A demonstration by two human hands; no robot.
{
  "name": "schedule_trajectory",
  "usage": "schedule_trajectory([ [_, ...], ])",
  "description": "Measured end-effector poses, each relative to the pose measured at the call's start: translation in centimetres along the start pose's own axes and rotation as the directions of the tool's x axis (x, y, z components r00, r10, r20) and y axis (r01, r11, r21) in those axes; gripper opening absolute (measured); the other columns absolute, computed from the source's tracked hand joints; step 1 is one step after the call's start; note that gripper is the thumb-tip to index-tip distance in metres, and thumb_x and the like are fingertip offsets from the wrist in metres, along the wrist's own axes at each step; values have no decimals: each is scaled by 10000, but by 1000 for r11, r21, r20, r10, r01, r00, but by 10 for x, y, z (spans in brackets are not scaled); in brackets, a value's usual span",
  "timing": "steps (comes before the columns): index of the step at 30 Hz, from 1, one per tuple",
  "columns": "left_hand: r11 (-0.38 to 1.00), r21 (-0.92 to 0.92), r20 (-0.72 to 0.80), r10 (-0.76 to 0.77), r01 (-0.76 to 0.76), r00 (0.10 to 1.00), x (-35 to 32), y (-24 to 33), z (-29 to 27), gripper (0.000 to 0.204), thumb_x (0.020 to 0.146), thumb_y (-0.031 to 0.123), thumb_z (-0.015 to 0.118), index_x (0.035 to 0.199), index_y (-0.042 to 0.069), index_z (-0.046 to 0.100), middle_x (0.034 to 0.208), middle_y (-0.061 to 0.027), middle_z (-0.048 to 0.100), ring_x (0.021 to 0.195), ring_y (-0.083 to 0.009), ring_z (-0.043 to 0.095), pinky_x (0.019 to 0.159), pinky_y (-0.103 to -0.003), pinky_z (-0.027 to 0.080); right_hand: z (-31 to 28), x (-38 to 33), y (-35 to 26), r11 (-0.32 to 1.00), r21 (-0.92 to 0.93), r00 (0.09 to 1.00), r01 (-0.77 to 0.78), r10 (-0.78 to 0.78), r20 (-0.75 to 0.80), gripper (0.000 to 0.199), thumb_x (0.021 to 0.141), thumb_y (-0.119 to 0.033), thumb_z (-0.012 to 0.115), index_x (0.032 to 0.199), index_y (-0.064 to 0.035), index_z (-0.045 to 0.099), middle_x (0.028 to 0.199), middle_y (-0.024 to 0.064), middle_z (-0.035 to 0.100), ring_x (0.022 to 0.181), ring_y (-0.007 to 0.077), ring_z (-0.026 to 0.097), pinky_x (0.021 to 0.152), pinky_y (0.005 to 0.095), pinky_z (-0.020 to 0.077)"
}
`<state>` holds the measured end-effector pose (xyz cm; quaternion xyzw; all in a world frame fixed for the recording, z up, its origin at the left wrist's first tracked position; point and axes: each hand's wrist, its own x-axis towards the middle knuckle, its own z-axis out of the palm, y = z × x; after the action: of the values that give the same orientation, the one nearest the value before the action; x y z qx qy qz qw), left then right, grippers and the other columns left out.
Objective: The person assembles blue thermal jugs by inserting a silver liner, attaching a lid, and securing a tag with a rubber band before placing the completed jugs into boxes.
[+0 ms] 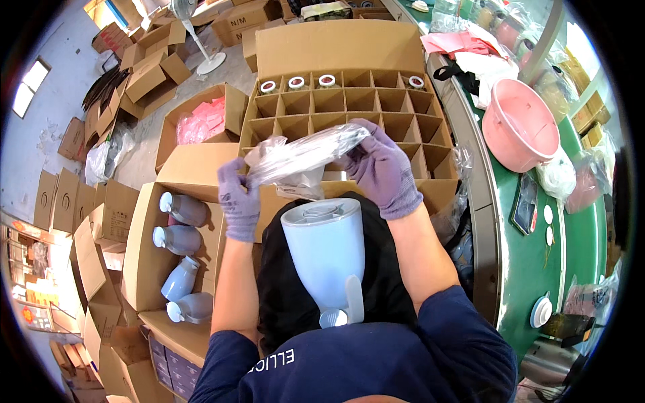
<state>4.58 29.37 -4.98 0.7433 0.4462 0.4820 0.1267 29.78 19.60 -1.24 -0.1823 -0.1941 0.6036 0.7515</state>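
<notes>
Both my hands wear purple gloves and hold a clear plastic bag (302,156) stretched between them. My left hand (238,198) grips its lower left end; my right hand (383,168) grips its upper right end. Below the bag, a pale blue plastic jug (326,258) with a lid and handle rests upright on my lap against a black apron. Beyond the bag stands an open cardboard box with a grid of dividers (349,111); a few lidded jars (295,82) sit in its far row.
A cardboard box at my left (144,269) holds several pale blue jugs lying on their sides. A pink basin (521,124) sits on the green conveyor table (537,262) at my right. Flattened and open cartons (144,64) cover the floor at left.
</notes>
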Motion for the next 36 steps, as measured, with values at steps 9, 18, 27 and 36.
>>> schedule_trajectory([
  [9,746,-656,73,-88,115,993,13,14,7,248,1007,170,449,1129,-2,579,1097,-88,643,992,-192,631,874,-312,517,-63,30,22,497,-818,955,288,-208,210,246,968,-23,465,1165,-22,613,954,62,686,767,162,668,663,273,525],
  [18,746,-605,417,0,278,909,28,24,-24,173,927,155,511,935,15,612,697,19,520,589,-57,447,528,-214,353,-5,24,-22,969,-246,991,33,0,133,164,894,-117,484,1002,-37,579,909,79,634,769,168,620,701,310,536],
  [27,666,-547,433,-294,508,852,-97,11,-14,173,943,145,517,959,9,624,752,23,529,670,-53,448,584,-219,358,-104,-86,13,617,-718,927,-321,359,-106,191,902,-186,609,983,-13,609,839,8,580,786,122,538,728,266,450],
  [36,939,-188,34,298,-287,954,-147,82,-56,310,802,16,595,1105,-45,616,1133,-228,590,1013,-367,586,912,-424,488,-44,-142,-12,170,-930,927,325,137,349,206,811,-180,702,869,-19,587,950,157,593,912,318,594,865,391,473],
])
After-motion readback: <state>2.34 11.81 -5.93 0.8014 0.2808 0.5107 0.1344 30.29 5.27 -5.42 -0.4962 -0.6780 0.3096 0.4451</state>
